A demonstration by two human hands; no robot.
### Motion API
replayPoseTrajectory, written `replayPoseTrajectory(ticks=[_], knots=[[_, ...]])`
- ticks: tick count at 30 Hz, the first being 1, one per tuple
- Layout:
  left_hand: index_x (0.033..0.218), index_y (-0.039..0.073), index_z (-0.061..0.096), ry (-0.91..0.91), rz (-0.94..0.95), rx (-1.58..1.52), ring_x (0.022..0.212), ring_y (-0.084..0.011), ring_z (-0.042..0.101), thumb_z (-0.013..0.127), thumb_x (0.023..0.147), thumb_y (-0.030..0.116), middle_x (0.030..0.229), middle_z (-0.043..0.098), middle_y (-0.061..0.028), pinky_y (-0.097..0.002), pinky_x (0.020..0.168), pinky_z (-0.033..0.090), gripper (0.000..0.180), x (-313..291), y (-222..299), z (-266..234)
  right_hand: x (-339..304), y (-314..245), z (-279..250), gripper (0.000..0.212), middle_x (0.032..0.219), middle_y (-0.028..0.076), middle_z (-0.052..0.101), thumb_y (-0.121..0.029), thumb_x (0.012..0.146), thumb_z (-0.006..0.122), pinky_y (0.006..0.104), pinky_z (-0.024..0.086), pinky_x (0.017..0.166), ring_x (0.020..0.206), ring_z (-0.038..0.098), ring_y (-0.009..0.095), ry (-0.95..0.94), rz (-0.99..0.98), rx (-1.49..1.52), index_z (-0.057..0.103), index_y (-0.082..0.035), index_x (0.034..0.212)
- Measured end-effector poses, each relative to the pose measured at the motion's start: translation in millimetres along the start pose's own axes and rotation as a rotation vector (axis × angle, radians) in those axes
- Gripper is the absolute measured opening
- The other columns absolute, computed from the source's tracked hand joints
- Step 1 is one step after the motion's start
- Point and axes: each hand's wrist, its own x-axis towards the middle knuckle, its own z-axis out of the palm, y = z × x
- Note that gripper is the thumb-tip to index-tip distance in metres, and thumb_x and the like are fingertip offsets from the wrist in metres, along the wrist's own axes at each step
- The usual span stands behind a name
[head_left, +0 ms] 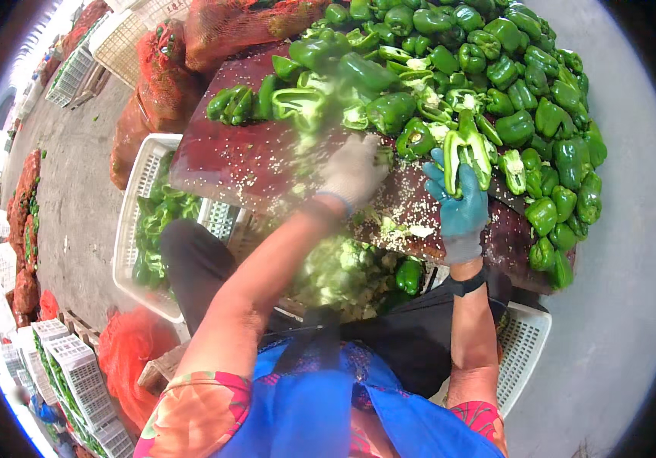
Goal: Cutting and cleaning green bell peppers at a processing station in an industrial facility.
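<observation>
My right hand [462,210], in a teal-coated glove, is closed on a cut-open green bell pepper [481,162]. Its pale inner side faces up, with my thumb over its lower end. My left hand [352,174], in a whitish glove, is over the dark red tabletop [217,156], left of that pepper. Motion smears its fingers, and a bit of green shows beside them; whether they grip it I cannot make out. Pale seeds and scraps lie around both hands. Cut pepper halves [299,105] lie beyond my left hand.
A large heap of whole green peppers [522,95] covers the table's far and right side. A white crate [124,252] of cut peppers stands left of my knee. Pale cores and scraps [347,267] are piled below the table edge. Red mesh sacks [164,80] stand at the far left.
</observation>
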Motion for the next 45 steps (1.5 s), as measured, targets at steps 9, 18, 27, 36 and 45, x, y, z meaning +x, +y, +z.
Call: replayPoseTrajectory(ticks=[9, 18, 27, 36, 45], knots=[[0.131, -0.002, 0.059, 0.127, -0.26, -0.661, 0.11, -0.0363, 0.066, 0.067, 0.081, 0.027, 0.115, 0.069, -0.0244, -0.0442, 0.098, 0.052, 0.058, -32.7, -10.0, 31.8, -16.6, -10.5, -26.1, 0.047, 0.14, 0.02, 0.058, -0.022, 0.109, 0.037, 0.0296, 0.063, 0.077, 0.107, 0.07, 0.021, -0.087, 0.073, -0.039, 0.04, 0.0, 0.15], [0.122, 0.001, 0.062, 0.751, 0.095, -0.979, 0.092, -0.0286, 0.069, 0.074, 0.081, 0.036, 0.105, 0.072, -0.0188, -0.038, 0.085, 0.054, 0.055, -8.3, -71.4, 115.9, -90.2, -14.3, 246.2, 0.062, 0.145, 0.014, 0.052, -0.034, 0.105, 0.047, 0.0324, 0.053, 0.092, 0.128, 0.055, 0.023, -1.086, -0.172, -0.369, 0.033, 0.0, 0.156], [0.124, 0.0, 0.064, 0.29, -0.154, -0.968, 0.1, -0.0362, 0.07, 0.065, 0.089, 0.038, 0.11, 0.071, -0.0239, -0.045, 0.09, 0.053, 0.051, -117.1, -53.3, -36.2, -32.7, 28.2, 127.1, 0.061, 0.154, 0.019, 0.045, -0.034, 0.105, 0.05, 0.0412, 0.035, 0.115, 0.138, 0.046, 0.029, -0.575, -0.31, -0.995, 0.039, 0.003, 0.152], [0.12, -0.008, 0.057, 0.123, -0.106, -1.193, 0.087, -0.0293, 0.068, 0.071, 0.082, 0.035, 0.098, 0.071, -0.0197, -0.04, 0.084, 0.054, 0.059, -132.3, -30.6, -20.1, -72.9, 55.4, 45.5, 0.055, 0.149, 0.021, 0.049, -0.015, 0.101, 0.053, 0.0415, 0.039, 0.113, 0.135, 0.05, 0.033, -0.612, -0.491, -0.901, 0.039, 0.007, 0.149], [0.105, 0.0, 0.059, 0.433, -0.004, -0.564, 0.095, -0.0366, 0.065, 0.066, 0.087, 0.029, 0.102, 0.061, -0.0198, -0.0436, 0.079, 0.055, 0.035, -136.4, 2.2, 24.6, -64.3, 82.7, 9.3, 0.059, 0.134, 0.018, 0.058, -0.032, 0.101, 0.06, 0.0368, 0.048, 0.104, 0.119, 0.059, 0.027, -0.389, -0.484, -1.064, 0.044, 0.005, 0.145]])
